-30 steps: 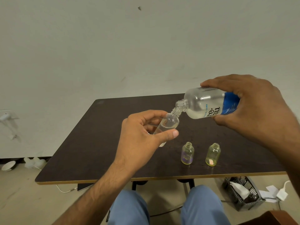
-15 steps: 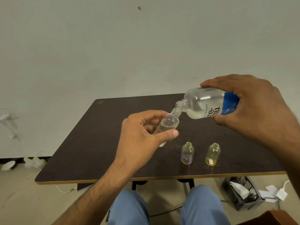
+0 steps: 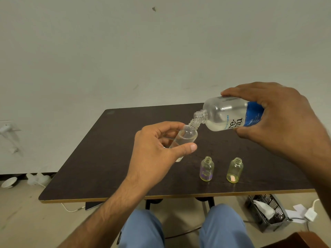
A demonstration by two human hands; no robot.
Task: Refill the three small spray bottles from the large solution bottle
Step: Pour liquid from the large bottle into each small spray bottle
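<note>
Nearest the camera are the person's knees in light blue trousers [image 3: 223, 228], under the front edge of the dark brown table [image 3: 100, 169]. On the floor to the right stands a dark mesh basket [image 3: 268, 212] holding white paper, with a white plug [image 3: 310, 214] beside it. On the table near its front edge stand two small uncapped bottles, upright and apart: a clear small bottle with a purple tint [image 3: 206, 169] and, to its right, a yellowish small bottle [image 3: 235, 170]. Above the table the left hand [image 3: 152, 154] grips a third small clear plastic bottle [image 3: 186, 136] between curled fingers and thumb, tilted with its threaded neck up and to the right, some clear liquid inside. The right hand [image 3: 279, 119] is wrapped round the large clear solution bottle with a blue label [image 3: 231, 114], tipped nearly level, its open mouth touching the small bottle's neck. Behind is a plain pale wall [image 3: 125, 51]; a white bowl [image 3: 9, 182] lies on the floor at far left.
</note>
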